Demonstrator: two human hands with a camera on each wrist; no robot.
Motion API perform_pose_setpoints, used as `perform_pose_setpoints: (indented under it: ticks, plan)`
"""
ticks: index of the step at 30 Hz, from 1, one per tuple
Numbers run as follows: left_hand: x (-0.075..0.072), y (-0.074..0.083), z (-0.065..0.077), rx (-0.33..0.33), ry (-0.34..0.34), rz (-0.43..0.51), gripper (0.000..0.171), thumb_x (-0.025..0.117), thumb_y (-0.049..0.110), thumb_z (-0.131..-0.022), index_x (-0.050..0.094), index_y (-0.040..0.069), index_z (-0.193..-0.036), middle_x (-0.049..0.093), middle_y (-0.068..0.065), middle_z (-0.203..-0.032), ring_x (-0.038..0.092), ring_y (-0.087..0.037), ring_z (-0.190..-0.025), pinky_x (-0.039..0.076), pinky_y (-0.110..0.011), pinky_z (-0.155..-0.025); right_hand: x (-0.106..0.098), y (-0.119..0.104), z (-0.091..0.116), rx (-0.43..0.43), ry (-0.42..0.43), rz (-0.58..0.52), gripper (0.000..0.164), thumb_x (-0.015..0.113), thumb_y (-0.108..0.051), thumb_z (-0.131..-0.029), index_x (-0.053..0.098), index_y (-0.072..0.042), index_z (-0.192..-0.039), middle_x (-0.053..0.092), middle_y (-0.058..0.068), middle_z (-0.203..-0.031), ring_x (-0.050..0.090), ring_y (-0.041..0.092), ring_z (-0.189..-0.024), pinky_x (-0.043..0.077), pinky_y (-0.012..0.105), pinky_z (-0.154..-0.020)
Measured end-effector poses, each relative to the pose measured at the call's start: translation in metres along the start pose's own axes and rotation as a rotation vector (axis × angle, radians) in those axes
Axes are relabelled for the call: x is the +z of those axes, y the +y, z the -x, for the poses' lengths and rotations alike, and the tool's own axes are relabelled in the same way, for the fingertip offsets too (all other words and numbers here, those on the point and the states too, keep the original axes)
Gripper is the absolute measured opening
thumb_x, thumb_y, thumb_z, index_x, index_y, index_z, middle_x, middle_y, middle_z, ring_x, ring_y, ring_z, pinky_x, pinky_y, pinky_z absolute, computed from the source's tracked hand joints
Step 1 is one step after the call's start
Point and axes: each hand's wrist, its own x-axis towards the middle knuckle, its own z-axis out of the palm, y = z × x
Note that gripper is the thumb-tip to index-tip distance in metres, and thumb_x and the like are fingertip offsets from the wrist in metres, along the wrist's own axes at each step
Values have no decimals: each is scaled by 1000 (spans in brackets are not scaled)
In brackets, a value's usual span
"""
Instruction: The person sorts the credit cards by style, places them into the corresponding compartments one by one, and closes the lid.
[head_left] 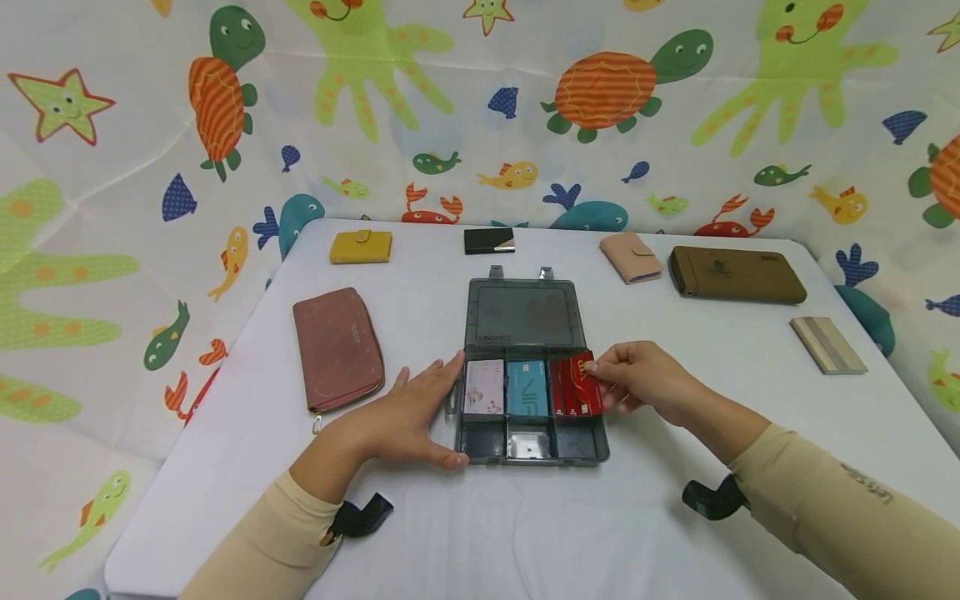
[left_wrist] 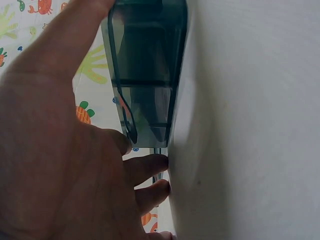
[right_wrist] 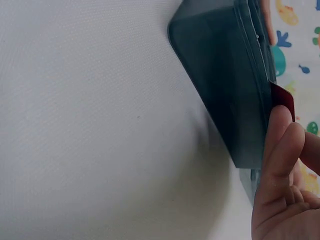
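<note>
A dark translucent divided box (head_left: 577,439) lies in the middle of the table with its lid (head_left: 525,312) laid back. In the back row sit a pale pink card (head_left: 483,392), a blue card (head_left: 527,387) and red cards (head_left: 567,392). My right hand (head_left: 641,375) pinches a red card (right_wrist: 283,96) between thumb and fingers; in the right wrist view it sticks up over the box wall. Spread along the box's left side is my left hand (head_left: 397,425), fingers extended, fingertips at the back and thumb at the front corner. The front compartments hold no cards.
A reddish-brown zip wallet (head_left: 339,350) lies left of the box. Along the back are a yellow wallet (head_left: 361,247), a black card case (head_left: 489,241), a pink wallet (head_left: 632,257) and a brown long wallet (head_left: 738,275). A beige striped wallet (head_left: 827,345) lies at far right.
</note>
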Motion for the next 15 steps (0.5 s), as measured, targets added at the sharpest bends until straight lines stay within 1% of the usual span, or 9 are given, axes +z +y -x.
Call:
perform_pose_setpoints:
  ticks: [9,15]
  plan:
    - [0,0,-1,-1,-5,-4,138,82,70,-68,0,17,-165,16,-3,-169,6,-25,-155,-5,-57,-120,2,1,2,18,-1,-8,31,69,-29,-99,60,1,-106,66,16,-83,66,23,-67,57,30,-60]
    - [0,-1,-1,1,0,-6,139,82,71,-67,0,18,-165,15,-3,-169,7,-24,-155,-4,-58,-120,2,1,3,22,-3,-7,29,69,-27,-100,61,1,-104,65,16,-82,66,23,-66,57,30,-59]
